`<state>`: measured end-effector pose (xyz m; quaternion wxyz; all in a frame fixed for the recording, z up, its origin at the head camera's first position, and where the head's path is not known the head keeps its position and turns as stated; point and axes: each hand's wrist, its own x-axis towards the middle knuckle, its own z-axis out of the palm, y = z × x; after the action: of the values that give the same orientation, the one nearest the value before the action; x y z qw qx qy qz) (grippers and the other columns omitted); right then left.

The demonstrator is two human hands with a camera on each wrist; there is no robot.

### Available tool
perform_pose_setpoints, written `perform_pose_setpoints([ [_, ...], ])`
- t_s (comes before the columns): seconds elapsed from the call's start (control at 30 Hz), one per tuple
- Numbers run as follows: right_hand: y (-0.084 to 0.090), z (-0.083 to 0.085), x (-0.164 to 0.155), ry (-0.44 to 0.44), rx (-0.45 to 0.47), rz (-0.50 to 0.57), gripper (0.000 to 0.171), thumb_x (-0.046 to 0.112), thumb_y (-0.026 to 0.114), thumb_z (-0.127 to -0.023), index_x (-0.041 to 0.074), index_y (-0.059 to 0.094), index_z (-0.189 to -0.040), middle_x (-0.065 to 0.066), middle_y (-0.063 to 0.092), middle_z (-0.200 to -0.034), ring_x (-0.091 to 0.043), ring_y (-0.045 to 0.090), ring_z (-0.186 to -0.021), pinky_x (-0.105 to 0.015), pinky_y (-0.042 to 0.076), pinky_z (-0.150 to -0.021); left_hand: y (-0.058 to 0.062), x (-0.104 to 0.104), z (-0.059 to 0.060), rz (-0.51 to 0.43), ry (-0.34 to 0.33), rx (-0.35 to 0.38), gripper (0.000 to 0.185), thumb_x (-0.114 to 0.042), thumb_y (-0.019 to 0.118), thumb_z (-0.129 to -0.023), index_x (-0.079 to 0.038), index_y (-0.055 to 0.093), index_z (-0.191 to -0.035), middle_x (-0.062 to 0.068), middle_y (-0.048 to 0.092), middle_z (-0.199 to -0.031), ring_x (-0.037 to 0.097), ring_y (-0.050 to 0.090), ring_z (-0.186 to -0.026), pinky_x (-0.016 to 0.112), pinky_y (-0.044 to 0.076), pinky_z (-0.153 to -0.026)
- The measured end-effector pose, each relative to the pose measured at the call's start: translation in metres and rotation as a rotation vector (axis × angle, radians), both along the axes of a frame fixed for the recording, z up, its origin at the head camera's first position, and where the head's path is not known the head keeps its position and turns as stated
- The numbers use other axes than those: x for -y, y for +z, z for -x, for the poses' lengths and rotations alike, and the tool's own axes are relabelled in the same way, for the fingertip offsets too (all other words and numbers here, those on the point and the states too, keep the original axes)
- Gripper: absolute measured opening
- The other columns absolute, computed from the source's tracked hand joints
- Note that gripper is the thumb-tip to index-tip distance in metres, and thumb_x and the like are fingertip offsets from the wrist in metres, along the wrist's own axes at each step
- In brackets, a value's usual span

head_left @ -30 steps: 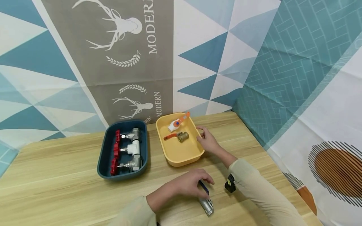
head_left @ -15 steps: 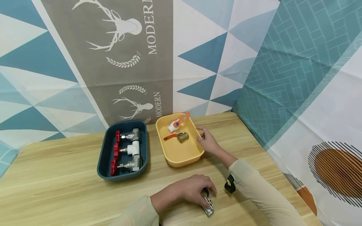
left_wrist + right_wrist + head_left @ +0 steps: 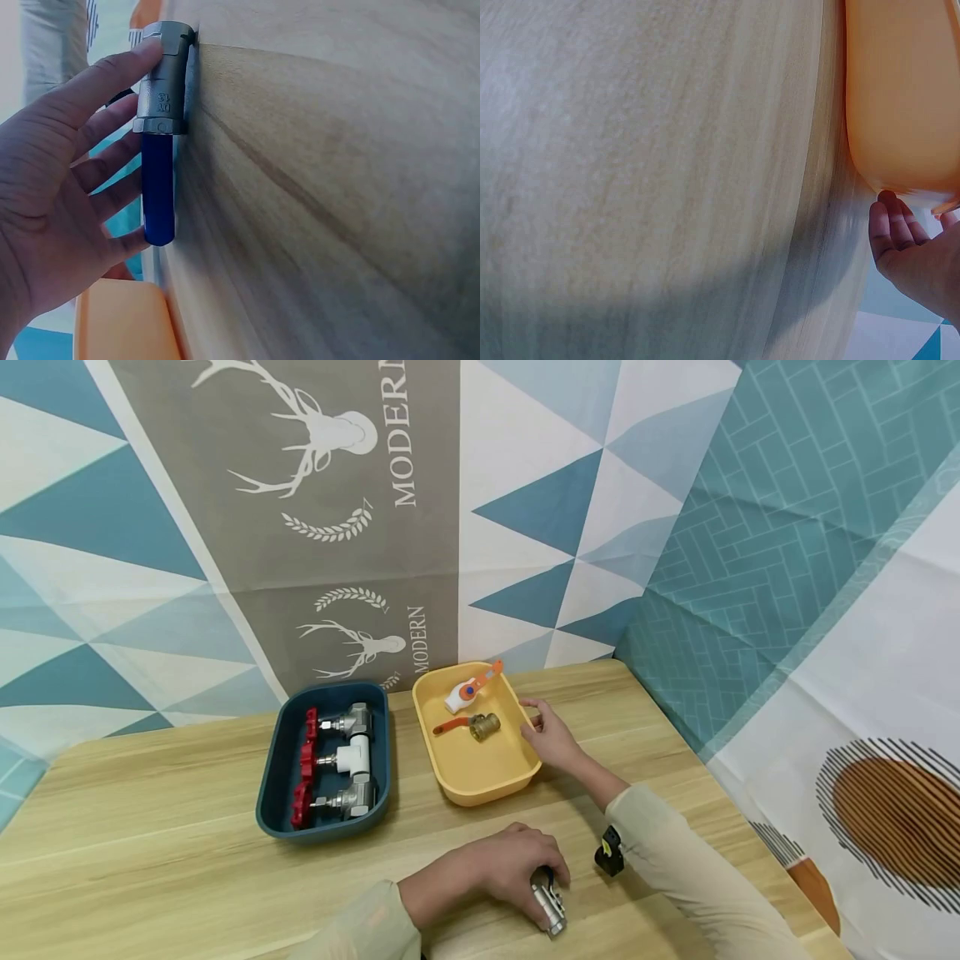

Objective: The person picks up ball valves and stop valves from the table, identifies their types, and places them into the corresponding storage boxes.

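Observation:
A steel ball valve point(image 3: 548, 907) with a blue lever point(image 3: 157, 187) lies on the wooden table point(image 3: 150, 827) near the front edge. My left hand point(image 3: 517, 868) covers it, fingers curled round the body point(image 3: 161, 82) and lever. In the head view the lever is hidden under the hand. My right hand point(image 3: 552, 737) holds the right rim of the yellow tray point(image 3: 480, 777), fingertips point(image 3: 897, 225) against its outer wall point(image 3: 900, 97). Inside the tray lie a brass valve point(image 3: 483, 725) with an orange lever and a white valve point(image 3: 459, 693) with an orange lever.
A dark blue tray point(image 3: 273, 777) to the left of the yellow one holds three valves with red handwheels point(image 3: 303, 764). A black wrist camera point(image 3: 609, 857) sits on the right sleeve. Patterned cloth walls close the back and right sides.
My left hand has come down over the steel valve and closed round it, hiding the blue lever. The right hand has stayed at the yellow tray's rim.

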<state>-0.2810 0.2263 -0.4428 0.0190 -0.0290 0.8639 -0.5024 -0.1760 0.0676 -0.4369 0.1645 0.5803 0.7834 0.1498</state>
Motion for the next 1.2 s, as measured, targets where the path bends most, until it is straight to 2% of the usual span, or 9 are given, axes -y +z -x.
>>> perform_pose_setpoints([
  [0.37,0.001,0.002,0.000,-0.005,-0.010,-0.009,0.044,0.012,0.049,-0.096,0.011,0.038,-0.139,-0.013,0.050,-0.095,-0.016,0.046,-0.072,-0.025,0.041,-0.058,0.005,0.000,-0.003,0.063,-0.032,-0.144,0.039,-0.036,0.081,-0.068,-0.033,0.067,-0.104,-0.020,0.057,-0.101,-0.005,0.048,-0.092,0.022,0.035,-0.092],
  [0.7,0.000,0.000,0.001,-0.008,-0.013,-0.011,0.043,0.011,0.048,-0.096,0.009,0.038,-0.138,-0.014,0.051,-0.095,-0.017,0.048,-0.074,-0.025,0.043,-0.058,0.004,-0.001,-0.005,0.065,-0.039,-0.186,0.031,-0.033,0.078,-0.069,-0.036,0.067,-0.098,-0.020,0.055,-0.096,-0.005,0.046,-0.088,0.016,0.033,-0.078],
  [0.9,0.001,-0.002,0.001,-0.012,0.007,-0.010,0.042,0.013,0.048,-0.097,0.014,0.039,-0.138,-0.014,0.052,-0.096,-0.017,0.049,-0.076,-0.025,0.044,-0.060,0.002,0.002,-0.003,0.013,0.015,-0.115,0.032,-0.032,0.078,-0.069,-0.035,0.067,-0.098,-0.019,0.055,-0.096,-0.006,0.044,-0.085,0.014,0.030,-0.072],
  [1.0,0.001,-0.002,0.001,-0.010,0.005,-0.015,0.042,0.012,0.048,-0.097,0.013,0.038,-0.138,-0.015,0.053,-0.098,-0.018,0.050,-0.077,-0.026,0.045,-0.060,0.004,0.005,0.001,-0.032,0.046,-0.041,0.033,-0.032,0.077,-0.070,-0.032,0.067,-0.102,-0.017,0.057,-0.098,-0.005,0.046,-0.088,0.013,0.031,-0.074],
  [1.2,-0.001,0.000,0.000,-0.010,-0.002,-0.016,0.042,0.013,0.048,-0.097,0.013,0.039,-0.138,-0.017,0.055,-0.101,-0.019,0.053,-0.080,-0.026,0.047,-0.061,0.012,0.011,0.010,-0.145,0.056,0.120,0.034,-0.027,0.076,-0.075,-0.021,0.067,-0.107,-0.008,0.059,-0.104,-0.002,0.050,-0.094,0.008,0.038,-0.083],
])
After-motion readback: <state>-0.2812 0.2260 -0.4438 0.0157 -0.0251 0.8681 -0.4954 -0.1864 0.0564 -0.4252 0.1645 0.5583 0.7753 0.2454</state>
